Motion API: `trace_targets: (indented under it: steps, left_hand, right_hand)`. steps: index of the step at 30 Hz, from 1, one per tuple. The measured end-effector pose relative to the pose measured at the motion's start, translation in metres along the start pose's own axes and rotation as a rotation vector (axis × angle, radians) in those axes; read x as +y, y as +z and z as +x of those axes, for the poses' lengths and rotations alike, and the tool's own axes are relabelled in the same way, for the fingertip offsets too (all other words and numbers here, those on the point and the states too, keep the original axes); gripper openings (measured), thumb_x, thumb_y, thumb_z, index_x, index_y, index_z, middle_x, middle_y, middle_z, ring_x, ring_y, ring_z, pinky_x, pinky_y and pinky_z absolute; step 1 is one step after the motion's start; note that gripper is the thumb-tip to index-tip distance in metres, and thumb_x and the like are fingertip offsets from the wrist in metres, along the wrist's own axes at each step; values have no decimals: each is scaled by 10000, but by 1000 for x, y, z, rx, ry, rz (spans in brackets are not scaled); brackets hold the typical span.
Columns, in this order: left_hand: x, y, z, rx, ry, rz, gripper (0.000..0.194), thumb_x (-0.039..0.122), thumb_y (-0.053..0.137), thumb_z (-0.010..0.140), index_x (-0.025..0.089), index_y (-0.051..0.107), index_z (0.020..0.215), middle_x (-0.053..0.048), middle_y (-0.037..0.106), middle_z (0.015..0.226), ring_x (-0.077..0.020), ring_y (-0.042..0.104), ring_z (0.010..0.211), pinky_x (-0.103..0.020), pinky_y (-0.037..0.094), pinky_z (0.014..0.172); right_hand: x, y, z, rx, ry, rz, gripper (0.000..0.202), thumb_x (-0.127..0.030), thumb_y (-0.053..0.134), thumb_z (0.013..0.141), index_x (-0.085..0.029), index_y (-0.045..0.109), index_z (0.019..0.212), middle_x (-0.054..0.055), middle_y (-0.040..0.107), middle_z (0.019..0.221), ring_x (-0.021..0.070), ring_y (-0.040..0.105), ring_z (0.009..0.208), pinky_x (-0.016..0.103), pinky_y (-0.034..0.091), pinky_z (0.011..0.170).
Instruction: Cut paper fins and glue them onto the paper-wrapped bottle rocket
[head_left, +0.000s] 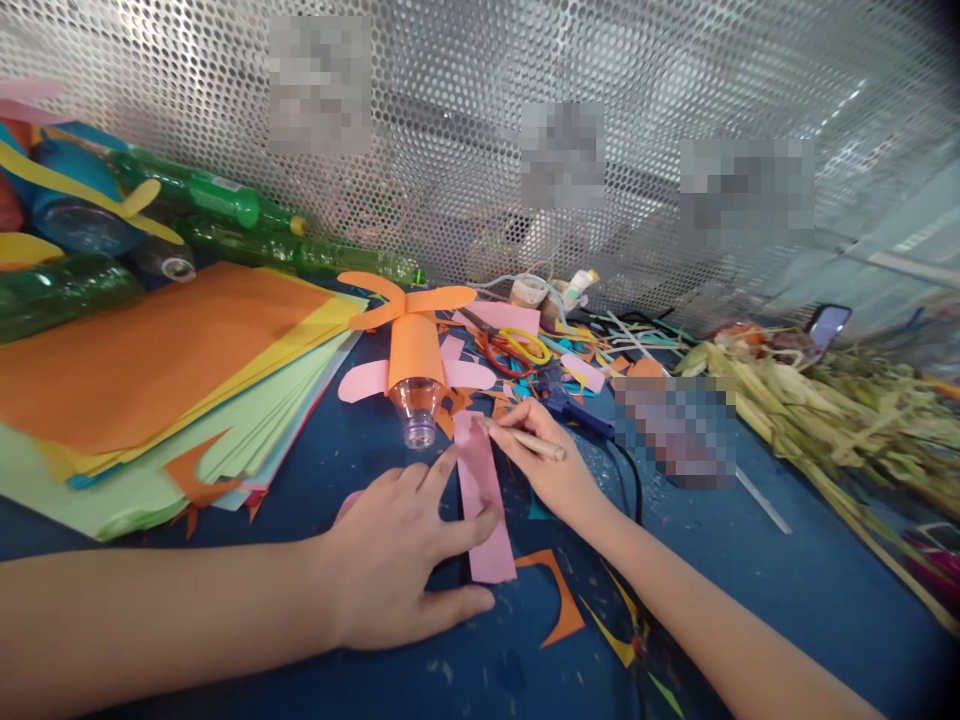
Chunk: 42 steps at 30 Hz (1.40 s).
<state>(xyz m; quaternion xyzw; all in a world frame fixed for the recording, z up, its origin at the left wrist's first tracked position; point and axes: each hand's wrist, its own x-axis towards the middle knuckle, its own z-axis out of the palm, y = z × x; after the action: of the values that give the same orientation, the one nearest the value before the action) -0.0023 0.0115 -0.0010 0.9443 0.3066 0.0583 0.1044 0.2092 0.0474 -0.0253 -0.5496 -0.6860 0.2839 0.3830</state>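
Right hand (544, 465): fingers closed in a pinch around a pale pen (536, 441), at the far end of the pink paper strip (478, 465).
Left hand (397, 550): palm down, fingers spread, one lying across the strip.
Pink paper strip: flat on the blue table (757, 610), between the hands.
Bottle in orange paper (416, 350): just beyond the strip and to its left, clear neck toward the hands, curled orange strips at the far end, pink petals (365, 381) at the sides.
Orange offcut (564, 608): beside the strip's near end, on the right.
Blue glue gun (583, 413): right of the strip's far end.
Scissors (529, 346): beyond the strip, among paper scraps.
Colored paper stack (150, 370): well left of the strip, near green bottles (225, 200).
Dry husks (825, 420): far right of the strip.
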Motion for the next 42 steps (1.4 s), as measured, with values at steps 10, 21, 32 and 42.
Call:
trace_targets:
  steps: [10, 21, 32, 42]
  left_hand:
    - [-1, 3, 0, -6, -8, -22, 529, 592, 391, 828, 371, 404, 1308, -164, 262, 1442, -408, 478, 1135, -566, 432, 827]
    - [-2, 3, 0, -5, 1, -31, 512, 587, 401, 824, 358, 429, 1282, -172, 271, 1433, -404, 490, 1123, -571, 441, 812]
    - [-2, 4, 2, -1, 8, -25, 504, 587, 402, 824, 348, 453, 1265, -171, 313, 1406, -404, 470, 1149, -566, 441, 817]
    - [-1, 2, 1, -35, -9, -7, 502, 592, 397, 822, 365, 449, 1266, -180, 326, 1381, -399, 505, 1104, -567, 441, 812]
  right_hand:
    - [-4, -1, -2, 73, 1, -15, 205, -301, 556, 836, -218, 426, 702, -67, 413, 576, 106, 408, 521, 230, 320, 504]
    - [-6, -6, -5, 33, 54, 64, 198, -275, 530, 784, -216, 397, 650, -77, 366, 527, 93, 342, 462, 223, 257, 449]
    - [-6, -8, -6, -18, 71, 117, 185, -223, 512, 748, -211, 388, 611, -83, 347, 503, 83, 306, 450, 217, 248, 443]
    - [-5, -10, -7, -61, 64, 115, 198, -216, 515, 729, -210, 392, 575, -82, 361, 470, 76, 301, 419, 221, 228, 426]
